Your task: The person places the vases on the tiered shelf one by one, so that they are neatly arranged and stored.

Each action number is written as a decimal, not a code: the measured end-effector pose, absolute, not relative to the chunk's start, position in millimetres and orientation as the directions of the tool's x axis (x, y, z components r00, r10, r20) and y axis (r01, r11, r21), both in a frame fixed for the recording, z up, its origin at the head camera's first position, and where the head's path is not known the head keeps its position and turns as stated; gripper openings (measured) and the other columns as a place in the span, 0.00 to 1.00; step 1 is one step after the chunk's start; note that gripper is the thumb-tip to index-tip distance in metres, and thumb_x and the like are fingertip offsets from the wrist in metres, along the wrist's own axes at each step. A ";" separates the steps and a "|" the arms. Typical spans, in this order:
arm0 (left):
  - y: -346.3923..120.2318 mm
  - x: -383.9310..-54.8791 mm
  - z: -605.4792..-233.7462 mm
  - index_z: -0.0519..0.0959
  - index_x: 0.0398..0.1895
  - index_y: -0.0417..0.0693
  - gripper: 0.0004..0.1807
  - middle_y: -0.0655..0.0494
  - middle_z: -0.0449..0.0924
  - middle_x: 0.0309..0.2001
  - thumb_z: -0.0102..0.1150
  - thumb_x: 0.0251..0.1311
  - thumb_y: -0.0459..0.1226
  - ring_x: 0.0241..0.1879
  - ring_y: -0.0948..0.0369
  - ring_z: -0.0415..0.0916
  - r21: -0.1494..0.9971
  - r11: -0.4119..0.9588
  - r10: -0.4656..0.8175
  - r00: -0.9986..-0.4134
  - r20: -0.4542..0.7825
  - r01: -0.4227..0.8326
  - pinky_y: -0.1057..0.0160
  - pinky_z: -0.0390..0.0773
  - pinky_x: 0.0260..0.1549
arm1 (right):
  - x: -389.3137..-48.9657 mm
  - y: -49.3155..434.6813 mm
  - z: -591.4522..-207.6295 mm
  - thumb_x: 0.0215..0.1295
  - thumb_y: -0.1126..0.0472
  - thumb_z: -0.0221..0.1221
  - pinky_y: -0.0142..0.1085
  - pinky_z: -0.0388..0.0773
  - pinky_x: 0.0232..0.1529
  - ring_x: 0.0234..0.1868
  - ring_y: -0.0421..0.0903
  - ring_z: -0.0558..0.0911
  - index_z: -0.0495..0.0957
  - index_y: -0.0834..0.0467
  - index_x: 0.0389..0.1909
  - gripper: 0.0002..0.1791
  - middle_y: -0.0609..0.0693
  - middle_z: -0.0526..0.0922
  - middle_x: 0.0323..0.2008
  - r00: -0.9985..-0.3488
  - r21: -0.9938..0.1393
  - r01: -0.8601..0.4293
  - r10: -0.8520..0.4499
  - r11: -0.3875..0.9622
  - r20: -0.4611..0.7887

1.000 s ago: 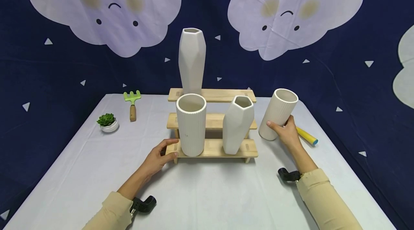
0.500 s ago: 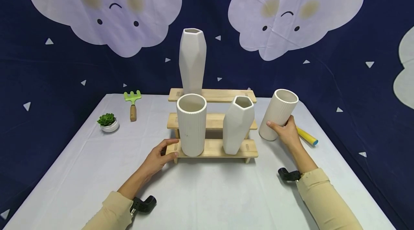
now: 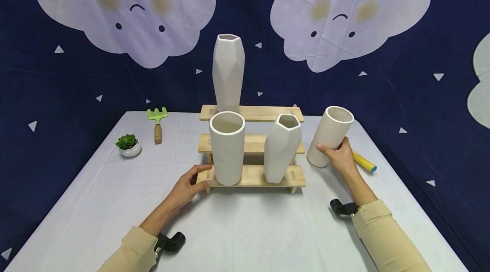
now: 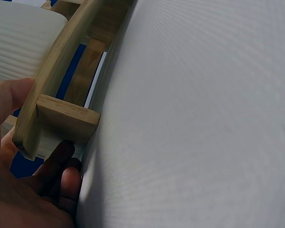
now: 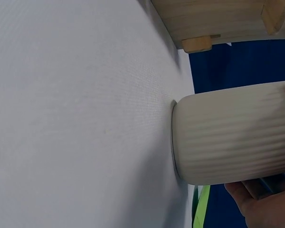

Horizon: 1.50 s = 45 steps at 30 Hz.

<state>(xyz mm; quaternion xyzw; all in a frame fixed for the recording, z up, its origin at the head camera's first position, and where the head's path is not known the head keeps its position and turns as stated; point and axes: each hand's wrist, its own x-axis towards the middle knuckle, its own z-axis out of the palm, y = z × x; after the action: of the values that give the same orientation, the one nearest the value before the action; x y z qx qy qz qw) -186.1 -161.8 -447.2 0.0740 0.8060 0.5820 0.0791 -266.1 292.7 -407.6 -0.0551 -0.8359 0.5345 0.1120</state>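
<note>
My left hand [image 3: 187, 187] grips the left end of the lowest step of a three-tier wooden stand [image 3: 252, 175]. In the left wrist view the thumb lies along the board's edge while the fingers curl beneath it. At the right, my right hand [image 3: 340, 156] holds a white ribbed cylindrical vase [image 3: 330, 134] low on its side; the vase's base is at the tablecloth. Another ribbed vase [image 3: 227, 148] stands on the lowest step near my left hand, beside a faceted white vase [image 3: 281, 148]. A taller faceted vase [image 3: 228, 72] rises from the top step.
A small potted succulent [image 3: 128, 145] and a green hand rake [image 3: 157, 124] with a wooden handle lie at the left. Partly behind my right hand is a yellow handle [image 3: 364, 162] with a blue end. A dark blue cloud-print cloth [image 3: 245, 17] hangs behind the white-covered table [image 3: 245, 229].
</note>
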 end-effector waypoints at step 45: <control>-161.8 -185.3 -446.7 0.67 0.64 0.52 0.28 0.43 0.70 0.55 0.61 0.60 0.41 0.47 0.57 0.69 0.952 0.306 0.219 -0.975 -0.046 0.024 0.62 0.70 0.43 | -231.5 289.0 -327.2 0.56 0.50 0.66 0.58 0.67 0.58 0.61 0.63 0.70 0.50 0.65 0.69 0.48 0.67 0.67 0.62 -0.968 -0.848 -0.103 0.143 0.519 0.205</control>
<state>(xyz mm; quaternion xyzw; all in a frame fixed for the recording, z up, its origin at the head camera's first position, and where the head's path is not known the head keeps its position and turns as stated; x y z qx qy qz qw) -185.3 -161.8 -446.7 0.0755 0.8038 0.5842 0.0832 -231.5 289.0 -327.2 -0.0118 -0.8624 0.4902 0.1256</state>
